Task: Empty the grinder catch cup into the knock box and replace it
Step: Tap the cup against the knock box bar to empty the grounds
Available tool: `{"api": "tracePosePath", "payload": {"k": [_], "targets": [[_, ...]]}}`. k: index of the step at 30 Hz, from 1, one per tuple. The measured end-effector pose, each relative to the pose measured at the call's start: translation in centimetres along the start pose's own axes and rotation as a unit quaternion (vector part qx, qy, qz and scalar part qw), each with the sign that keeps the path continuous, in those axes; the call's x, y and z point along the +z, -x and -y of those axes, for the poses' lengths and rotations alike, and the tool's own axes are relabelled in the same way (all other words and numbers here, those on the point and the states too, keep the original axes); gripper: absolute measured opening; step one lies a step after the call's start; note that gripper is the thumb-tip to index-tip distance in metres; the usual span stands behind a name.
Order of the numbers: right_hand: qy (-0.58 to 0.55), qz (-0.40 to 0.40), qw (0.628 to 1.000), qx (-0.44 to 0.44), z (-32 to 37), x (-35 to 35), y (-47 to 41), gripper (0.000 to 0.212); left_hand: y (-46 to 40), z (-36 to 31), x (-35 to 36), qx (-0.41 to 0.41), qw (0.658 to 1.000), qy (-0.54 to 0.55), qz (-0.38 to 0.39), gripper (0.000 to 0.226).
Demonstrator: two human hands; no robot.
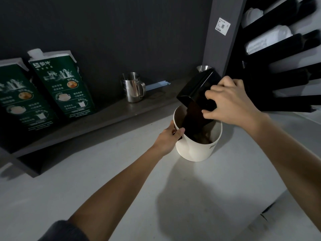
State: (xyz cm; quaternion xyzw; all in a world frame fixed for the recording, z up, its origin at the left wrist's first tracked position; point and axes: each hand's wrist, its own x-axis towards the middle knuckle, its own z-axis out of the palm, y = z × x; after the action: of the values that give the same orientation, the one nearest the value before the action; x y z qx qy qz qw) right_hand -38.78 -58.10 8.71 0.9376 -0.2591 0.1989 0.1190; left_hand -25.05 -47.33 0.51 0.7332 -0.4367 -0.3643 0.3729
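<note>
The black rectangular catch cup (196, 88) is tipped mouth-down over the white round knock box (194, 150) on the grey counter. Dark coffee grounds (194, 119) stream from the cup into the box. My right hand (231, 103) grips the cup's lower side from the right. My left hand (168, 138) clasps the knock box's left rim, thumb hooked over the edge. The grinder itself is out of view.
A low dark shelf (97, 119) runs along the back wall with two green milk cartons (60, 84), a steel milk pitcher (132, 88) and a small steel cup (203, 68). A black rack (278, 75) holding white towels stands at the right. The counter's edge (271, 204) falls off at lower right.
</note>
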Motion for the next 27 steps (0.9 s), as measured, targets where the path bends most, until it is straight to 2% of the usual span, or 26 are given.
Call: {"api": "tracePosePath", "payload": {"k": [10,13,16,20,23,27], "targets": [[0.011,0.022,1.0,-0.018,0.3,-0.3,-0.3,0.036,0.0,0.3,0.0,0.009,1.0,0.013,-0.004,0.053],[0.029,-0.002,0.999,-0.018,0.2,-0.1,-0.3,0.035,-0.1,0.3,-0.1,0.011,1.0,0.013,-0.005,0.054],[0.03,0.026,0.999,-0.023,0.1,-0.3,-0.4,0.036,-0.1,0.2,0.0,0.007,1.0,0.013,-0.005,0.055],[0.037,-0.011,0.999,-0.032,-0.1,-0.2,-0.3,0.034,-0.1,0.3,-0.1,0.002,1.0,0.015,-0.007,0.055],[0.028,0.009,0.999,-0.029,-0.3,-0.3,-0.3,0.036,-0.1,0.2,-0.1,0.005,1.0,0.017,-0.008,0.054],[0.045,-0.017,0.998,-0.033,-0.8,-0.2,-0.2,0.035,0.0,0.3,-0.2,0.01,1.0,0.018,-0.008,0.052]]}}
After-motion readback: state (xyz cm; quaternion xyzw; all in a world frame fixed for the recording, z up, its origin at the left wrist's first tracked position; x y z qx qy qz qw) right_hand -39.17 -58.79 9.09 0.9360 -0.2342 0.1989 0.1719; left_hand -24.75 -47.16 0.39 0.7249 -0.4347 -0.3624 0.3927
